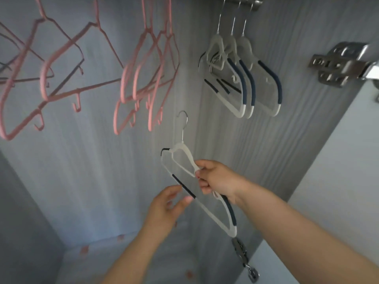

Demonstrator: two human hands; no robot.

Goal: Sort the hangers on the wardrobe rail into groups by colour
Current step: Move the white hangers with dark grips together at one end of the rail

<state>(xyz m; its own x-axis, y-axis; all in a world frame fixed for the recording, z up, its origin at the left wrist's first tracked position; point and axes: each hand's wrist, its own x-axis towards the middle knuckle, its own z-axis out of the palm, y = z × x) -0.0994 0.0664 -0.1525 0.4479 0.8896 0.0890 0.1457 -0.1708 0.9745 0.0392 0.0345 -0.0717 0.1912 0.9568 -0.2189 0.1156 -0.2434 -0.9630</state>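
My right hand (215, 179) grips a white hanger (182, 152) with dark blue grip strips, held off the rail and tilted, its metal hook pointing up. My left hand (167, 208) is just below it, fingers relaxed and spread, thumb tip next to the hanger's lower bar. Three matching white hangers (242, 78) hang together from the rail (240, 1) at the top right. Several pink hangers (147, 78) hang to the left, in a tight cluster at centre and looser ones (59, 64) further left.
The grey wardrobe back wall fills the view. A metal door hinge (340, 64) sits on the right side panel, another hinge (244, 259) lower down. The wardrobe floor (123, 259) lies below my arms.
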